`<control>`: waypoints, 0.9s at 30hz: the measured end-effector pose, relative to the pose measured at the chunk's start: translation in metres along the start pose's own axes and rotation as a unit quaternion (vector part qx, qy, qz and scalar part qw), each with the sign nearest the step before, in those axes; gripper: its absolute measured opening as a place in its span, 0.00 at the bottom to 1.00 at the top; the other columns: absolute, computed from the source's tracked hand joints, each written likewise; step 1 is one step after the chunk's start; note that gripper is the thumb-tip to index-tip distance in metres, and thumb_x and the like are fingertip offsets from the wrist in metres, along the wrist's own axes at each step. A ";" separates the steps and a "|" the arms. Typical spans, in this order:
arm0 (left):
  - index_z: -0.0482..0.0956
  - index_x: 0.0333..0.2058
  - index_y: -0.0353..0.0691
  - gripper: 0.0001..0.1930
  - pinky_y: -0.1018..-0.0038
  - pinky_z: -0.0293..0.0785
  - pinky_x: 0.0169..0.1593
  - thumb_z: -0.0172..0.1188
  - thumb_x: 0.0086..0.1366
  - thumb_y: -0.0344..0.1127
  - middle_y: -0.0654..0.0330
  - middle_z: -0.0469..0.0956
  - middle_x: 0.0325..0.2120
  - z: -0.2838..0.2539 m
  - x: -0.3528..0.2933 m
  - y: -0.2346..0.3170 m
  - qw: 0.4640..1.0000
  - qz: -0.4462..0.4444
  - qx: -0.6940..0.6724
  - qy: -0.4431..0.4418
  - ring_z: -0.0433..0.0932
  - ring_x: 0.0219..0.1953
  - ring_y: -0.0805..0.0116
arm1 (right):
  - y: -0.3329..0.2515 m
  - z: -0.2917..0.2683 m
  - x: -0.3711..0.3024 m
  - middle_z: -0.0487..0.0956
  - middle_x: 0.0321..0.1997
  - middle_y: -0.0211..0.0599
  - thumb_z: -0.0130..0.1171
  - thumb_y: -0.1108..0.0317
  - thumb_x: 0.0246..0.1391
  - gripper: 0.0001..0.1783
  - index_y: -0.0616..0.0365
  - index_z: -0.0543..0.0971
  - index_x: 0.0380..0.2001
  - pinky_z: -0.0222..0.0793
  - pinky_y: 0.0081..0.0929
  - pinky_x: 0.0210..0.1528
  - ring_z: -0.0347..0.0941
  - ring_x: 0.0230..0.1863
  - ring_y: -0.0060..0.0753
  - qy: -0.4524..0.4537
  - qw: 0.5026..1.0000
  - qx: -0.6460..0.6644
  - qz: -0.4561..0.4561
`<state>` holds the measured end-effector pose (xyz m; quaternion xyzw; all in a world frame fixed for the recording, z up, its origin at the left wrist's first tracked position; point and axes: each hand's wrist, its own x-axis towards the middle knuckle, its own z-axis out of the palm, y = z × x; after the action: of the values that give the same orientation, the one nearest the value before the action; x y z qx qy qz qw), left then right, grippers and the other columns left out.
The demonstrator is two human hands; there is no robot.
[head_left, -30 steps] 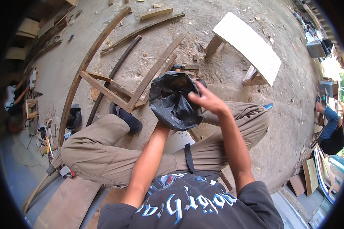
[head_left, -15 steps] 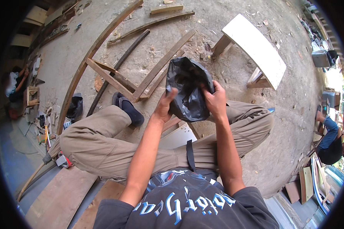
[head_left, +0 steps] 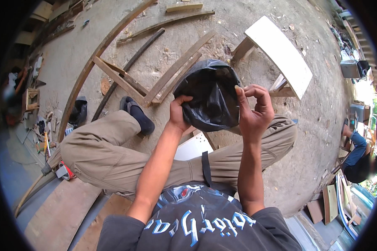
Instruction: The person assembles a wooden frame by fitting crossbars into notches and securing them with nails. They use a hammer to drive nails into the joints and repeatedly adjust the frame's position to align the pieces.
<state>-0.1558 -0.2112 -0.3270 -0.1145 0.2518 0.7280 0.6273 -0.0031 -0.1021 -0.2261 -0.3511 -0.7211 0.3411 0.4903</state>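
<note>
A black plastic bag (head_left: 213,98) hangs open between my hands above my lap, its wide mouth facing up toward me. My left hand (head_left: 181,113) grips the left rim, with the thumb over the edge inside and the fingers hidden behind the plastic. At the right rim, my right hand (head_left: 255,108) pinches the edge between thumb and a curled finger. What lies at the bottom of the bag is too dark to make out. Beneath the bag, a white board with small holes (head_left: 194,147) lies between my legs.
A wooden frame (head_left: 121,81) of curved and straight bars rests on the floor ahead. Right of it stands a white-topped low piece (head_left: 280,52) on wooden legs. Another black bag (head_left: 78,111) lies left of my knee. People sit at far left and far right (head_left: 358,154).
The bag's mouth has spread wider and rounder. My right hand has shifted right and turned, now pinching the rim; my left hand has moved slightly, its thumb now over the edge.
</note>
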 end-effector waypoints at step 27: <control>0.72 0.58 0.35 0.28 0.61 0.74 0.59 0.51 0.71 0.54 0.50 0.78 0.52 0.027 -0.006 0.009 0.995 0.041 -0.020 -0.086 0.79 0.52 0.57 | -0.029 0.012 -0.005 0.73 0.33 0.37 0.61 0.76 0.43 0.12 0.56 0.84 0.35 0.63 0.36 0.44 0.70 0.41 0.42 -0.445 0.882 -0.116 -0.102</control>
<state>-0.1596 -0.2040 -0.2994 -0.0531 0.1867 0.7653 0.6137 -0.0183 -0.1234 -0.2076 -0.1418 -0.9296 0.3233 0.1058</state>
